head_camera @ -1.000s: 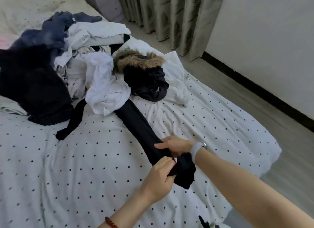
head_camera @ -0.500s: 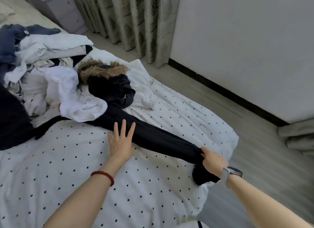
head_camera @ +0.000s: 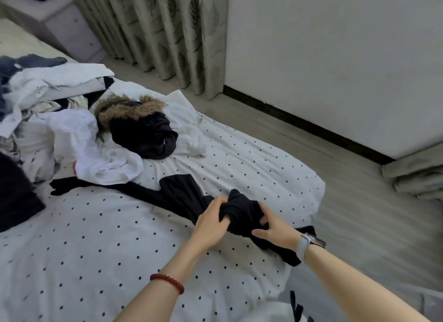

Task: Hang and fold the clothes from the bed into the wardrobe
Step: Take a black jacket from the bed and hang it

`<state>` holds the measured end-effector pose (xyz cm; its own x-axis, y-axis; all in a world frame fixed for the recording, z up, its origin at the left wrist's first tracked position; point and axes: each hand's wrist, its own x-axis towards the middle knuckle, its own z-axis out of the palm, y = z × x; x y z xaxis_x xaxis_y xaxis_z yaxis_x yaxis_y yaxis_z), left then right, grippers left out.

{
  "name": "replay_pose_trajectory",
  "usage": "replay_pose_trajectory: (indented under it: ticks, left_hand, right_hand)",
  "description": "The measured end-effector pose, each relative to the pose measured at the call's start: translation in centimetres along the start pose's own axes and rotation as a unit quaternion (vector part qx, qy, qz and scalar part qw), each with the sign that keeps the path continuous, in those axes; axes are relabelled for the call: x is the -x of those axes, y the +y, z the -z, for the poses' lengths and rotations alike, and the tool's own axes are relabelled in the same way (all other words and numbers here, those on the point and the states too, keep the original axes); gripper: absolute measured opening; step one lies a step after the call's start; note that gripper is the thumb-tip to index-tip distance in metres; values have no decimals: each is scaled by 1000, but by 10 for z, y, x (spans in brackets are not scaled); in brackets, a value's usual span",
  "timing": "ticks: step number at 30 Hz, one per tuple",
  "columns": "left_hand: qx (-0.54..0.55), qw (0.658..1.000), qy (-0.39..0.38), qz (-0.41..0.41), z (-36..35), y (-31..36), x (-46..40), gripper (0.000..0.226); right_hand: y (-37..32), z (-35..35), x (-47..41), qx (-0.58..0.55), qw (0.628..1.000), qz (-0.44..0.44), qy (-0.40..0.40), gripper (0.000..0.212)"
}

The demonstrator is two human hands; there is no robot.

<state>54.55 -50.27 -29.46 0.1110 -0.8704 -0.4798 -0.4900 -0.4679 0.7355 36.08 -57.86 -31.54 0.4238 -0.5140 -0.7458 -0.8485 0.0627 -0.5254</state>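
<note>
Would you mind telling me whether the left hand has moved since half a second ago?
Yes. The left hand has left the dotted white bedsheet beside the fur-trimmed black jacket and gone toward the bed's foot, gripping the long black garment by the right hand.

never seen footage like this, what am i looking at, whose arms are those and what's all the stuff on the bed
There is no machine here. A person wears a camera on their head, so the single picture looks forward and down along their own arms. The left hand, with a red bead bracelet on its wrist, and the right hand, with a watch, both grip a bunched part of a long black garment with curled fingers. It lies across a white dotted bedsheet. Further back sits a pile of clothes, mostly white and dark, beside a black jacket with a fur-trimmed hood. Curtains hang behind.
</note>
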Motion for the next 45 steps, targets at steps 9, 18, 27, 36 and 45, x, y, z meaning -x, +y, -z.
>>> replay_pose_trajectory:
  ticks: [9, 18, 27, 36, 45]
  left_hand:
    - [146, 988, -53, 8, 5, 45, 24, 19]
    - [295, 931, 162, -143, 14, 163, 2, 26]
    - [-311, 895, 249, -201, 34, 90, 1, 39]
    - [-378, 920, -65, 79, 5, -18, 31, 12]
    - [-373, 918, 55, -124, -24, 38, -61, 50]
  right_hand:
    - [31, 15, 35, -157, 961, 8, 227, 20]
    - [-28, 137, 127, -269, 813, 212, 470, 18]
    - [-2, 63, 104, -109, 935, 209, 263, 19]
    - [66, -14, 70, 60, 996, -56, 16, 36]
    - [51, 6, 22, 3, 985, -28, 171, 40]
